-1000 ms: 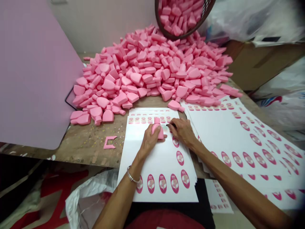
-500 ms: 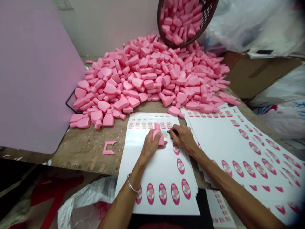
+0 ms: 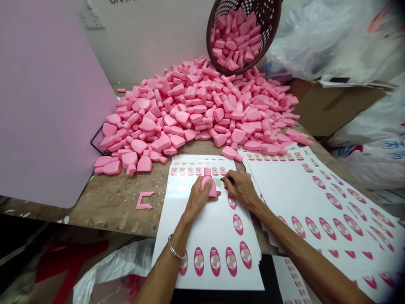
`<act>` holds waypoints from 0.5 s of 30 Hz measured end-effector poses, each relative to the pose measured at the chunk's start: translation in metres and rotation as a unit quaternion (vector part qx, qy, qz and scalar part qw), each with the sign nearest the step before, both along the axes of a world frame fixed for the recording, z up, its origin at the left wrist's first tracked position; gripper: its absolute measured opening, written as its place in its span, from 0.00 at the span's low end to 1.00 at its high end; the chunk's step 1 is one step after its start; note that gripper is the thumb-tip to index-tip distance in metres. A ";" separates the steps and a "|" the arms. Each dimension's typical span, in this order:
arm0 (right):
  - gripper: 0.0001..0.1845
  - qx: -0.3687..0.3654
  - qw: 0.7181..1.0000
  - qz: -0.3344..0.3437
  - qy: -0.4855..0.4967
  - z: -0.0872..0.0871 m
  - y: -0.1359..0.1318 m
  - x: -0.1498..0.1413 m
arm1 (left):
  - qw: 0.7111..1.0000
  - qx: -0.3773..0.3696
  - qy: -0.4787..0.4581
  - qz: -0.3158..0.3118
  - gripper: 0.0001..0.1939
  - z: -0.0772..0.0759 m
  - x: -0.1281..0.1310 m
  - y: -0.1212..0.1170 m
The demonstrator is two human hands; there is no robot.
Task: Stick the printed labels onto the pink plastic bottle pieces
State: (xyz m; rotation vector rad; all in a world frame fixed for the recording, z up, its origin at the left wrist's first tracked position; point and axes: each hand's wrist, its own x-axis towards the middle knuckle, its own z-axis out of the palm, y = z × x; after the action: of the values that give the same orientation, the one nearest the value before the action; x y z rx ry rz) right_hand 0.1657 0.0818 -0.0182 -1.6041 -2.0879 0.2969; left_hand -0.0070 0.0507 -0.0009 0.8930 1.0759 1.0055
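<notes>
My left hand [image 3: 198,198] grips a pink plastic bottle [image 3: 207,185] upright against a white sheet of oval pink labels [image 3: 202,223]. Its base or side presses near a pale round spot on the sheet. My right hand [image 3: 242,188] pinches a small dark pointed tool [image 3: 228,180] just right of the bottle, its tip close to the sheet. The tool's exact kind is too small to tell. A silver bangle [image 3: 173,249] circles my left wrist.
A big heap of pink bottle-shaped pieces [image 3: 196,112] spills from a tilted brown basket [image 3: 236,38] across the wooden table [image 3: 107,207]. More label sheets [image 3: 319,202] lie to the right. A mauve board [image 3: 47,105] stands at the left, a pink offcut [image 3: 144,200] nearby.
The whole scene sits lower in the view as my head tilts up. Both hands stay at the same spot on the sheet, with the bottle still in my left hand.
</notes>
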 end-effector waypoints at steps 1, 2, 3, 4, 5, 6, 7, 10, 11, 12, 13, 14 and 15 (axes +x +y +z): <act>0.08 -0.001 1.000 0.002 0.004 0.000 0.000 0.000 | 1.000 0.002 0.000 0.000 0.21 0.000 0.000 0.000; 0.08 -0.002 1.000 0.003 0.009 0.000 0.000 0.000 | 1.000 0.004 -0.001 -0.001 0.22 0.000 0.000 0.000; 0.09 -0.004 1.000 0.004 0.015 0.000 0.000 0.000 | 1.000 0.006 -0.002 0.000 0.22 0.000 0.000 0.000; 0.09 -0.007 1.000 0.006 0.022 -0.001 0.000 0.000 | 1.000 0.008 -0.002 0.001 0.22 0.000 0.000 0.000; 0.10 -0.010 1.000 0.006 0.027 -0.001 0.001 0.000 | 1.000 0.009 -0.002 0.002 0.22 -0.001 0.000 0.000; 0.10 -0.012 0.999 0.003 0.032 -0.001 0.001 0.000 | 1.000 0.009 -0.002 0.003 0.22 -0.001 0.000 0.000; 0.10 -0.012 0.999 -0.001 0.035 -0.001 0.002 0.001 | 1.000 0.007 -0.002 0.003 0.22 -0.001 0.000 0.000; 0.10 -0.007 0.999 -0.015 0.032 -0.001 0.004 0.002 | 1.000 0.001 -0.004 -0.002 0.22 -0.002 0.000 0.000; 0.09 -0.006 0.999 -0.016 0.027 -0.001 0.004 0.001 | 1.000 0.001 -0.005 -0.004 0.21 -0.002 0.000 0.000; 0.09 -0.004 1.000 -0.013 0.023 0.000 0.004 0.001 | 1.000 0.002 -0.006 -0.005 0.21 -0.002 -0.001 0.000; 0.08 -0.004 1.000 -0.008 0.018 0.000 0.004 0.000 | 1.000 0.005 -0.007 -0.005 0.21 -0.002 -0.001 -0.001; 0.07 -0.003 1.000 -0.002 0.015 0.000 0.004 -0.001 | 1.000 0.007 -0.007 -0.004 0.21 -0.002 -0.001 -0.001; 0.07 -0.001 1.000 0.005 0.013 0.000 0.004 -0.001 | 1.000 0.009 -0.006 -0.003 0.22 -0.002 -0.001 -0.001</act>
State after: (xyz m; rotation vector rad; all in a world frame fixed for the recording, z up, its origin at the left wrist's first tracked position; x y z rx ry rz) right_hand 0.1643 0.0860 -0.0179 -1.5829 -2.0768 0.3221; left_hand -0.0080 0.0499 -0.0027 0.9031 1.0547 1.0158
